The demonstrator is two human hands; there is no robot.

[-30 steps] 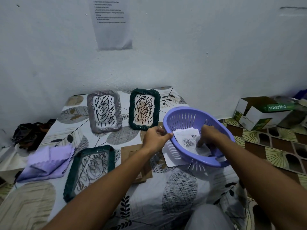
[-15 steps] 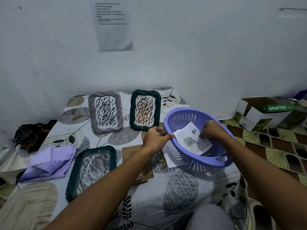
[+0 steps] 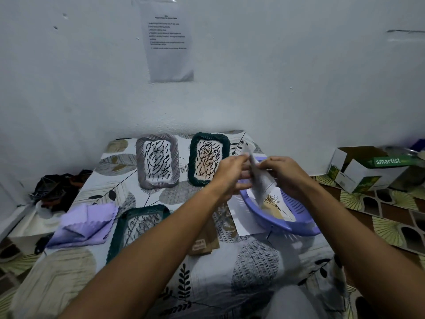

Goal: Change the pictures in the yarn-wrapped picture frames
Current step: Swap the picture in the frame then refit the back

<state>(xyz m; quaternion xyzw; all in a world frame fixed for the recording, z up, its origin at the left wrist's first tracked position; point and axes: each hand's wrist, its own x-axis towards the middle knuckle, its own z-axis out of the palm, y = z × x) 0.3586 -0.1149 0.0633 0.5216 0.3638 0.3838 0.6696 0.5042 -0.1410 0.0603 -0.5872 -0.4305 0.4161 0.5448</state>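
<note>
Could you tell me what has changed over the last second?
Both hands, left and right, have lifted a paper sheet out of the purple basket; the left let go of the rim. Another picture now shows inside. The three frames and purple cloth stayed put.

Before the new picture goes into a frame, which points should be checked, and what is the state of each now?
1. Paper picture gripped by left hand and right hand: ok.
2. Picture lifted out of the purple basket: ok.
3. Printed side facing up: cannot tell.
4. Near green frame emptied of its scribble picture: not ok.
5. Further pictures left in basket: ok.
</note>
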